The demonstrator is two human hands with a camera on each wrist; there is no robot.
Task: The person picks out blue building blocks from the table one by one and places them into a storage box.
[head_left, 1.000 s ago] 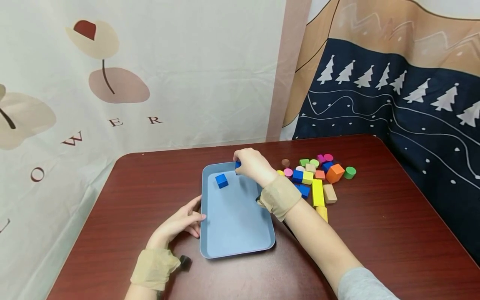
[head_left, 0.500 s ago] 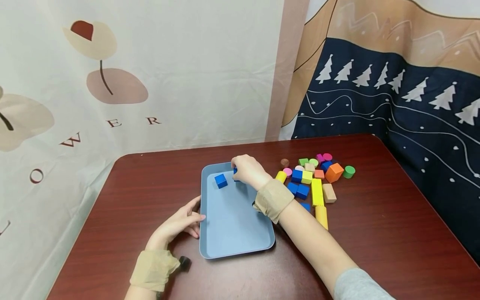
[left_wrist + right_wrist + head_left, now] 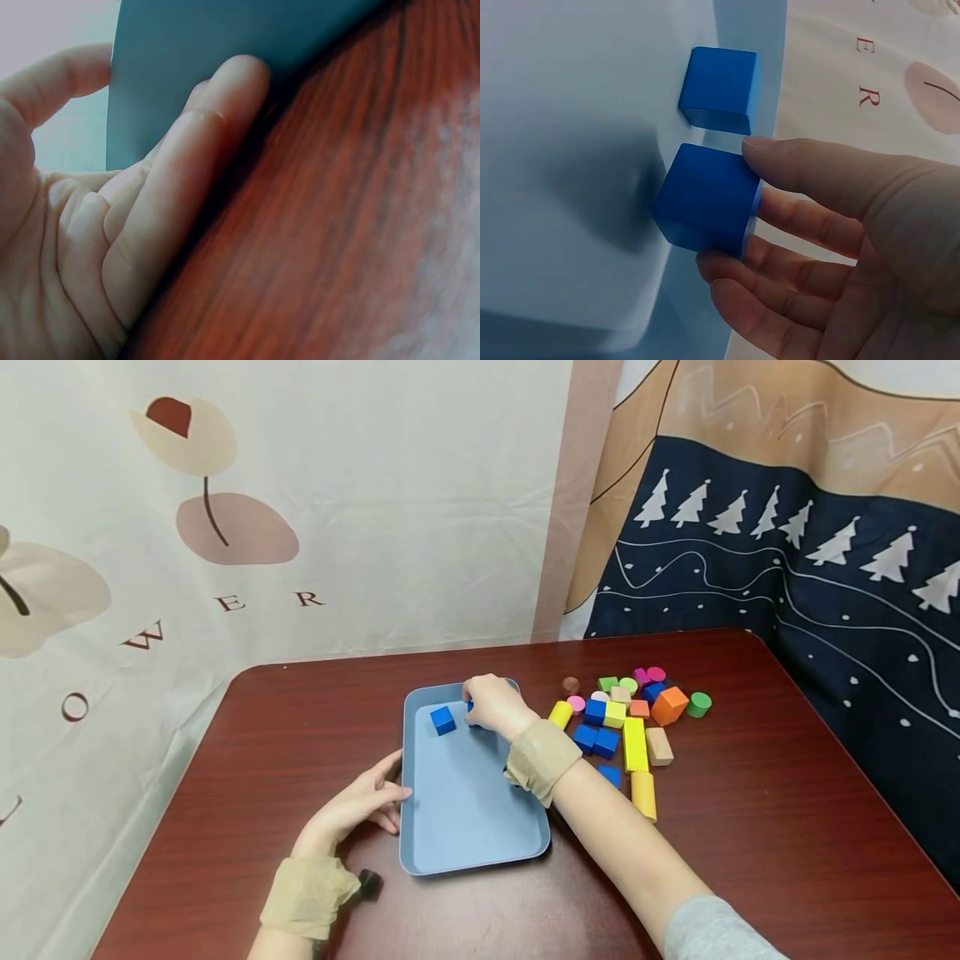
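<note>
The right hand [image 3: 495, 703] pinches a blue cube [image 3: 709, 199] between its thumb and fingertips, over the far part of a blue-grey tray [image 3: 472, 810]. Whether this cube touches the tray floor cannot be told. A second cube [image 3: 442, 720], also blue, sits in the tray just beside it, to its left in the head view; a narrow gap parts the two.

The left hand [image 3: 367, 800] rests at the tray's left side, its fingers loosely extended against the outer wall and its thumb at the rim. A tan wrap [image 3: 309, 897] circles each wrist, and a grey sleeve [image 3: 716, 931] covers part of the right arm.

The tray stands on a dark red wooden counter [image 3: 750, 827]. To its right lies a loose cluster of blocks: a long yellow block [image 3: 634, 745] with a yellow cylinder [image 3: 642, 795] at its near end, a tan block [image 3: 660, 747] beside it, an orange block [image 3: 670, 706] and a green cylinder [image 3: 699, 704] farther right, and more blue ones nearer the tray. Behind the counter hang a pale cloth [image 3: 390, 510] and a navy one with white trees.
</note>
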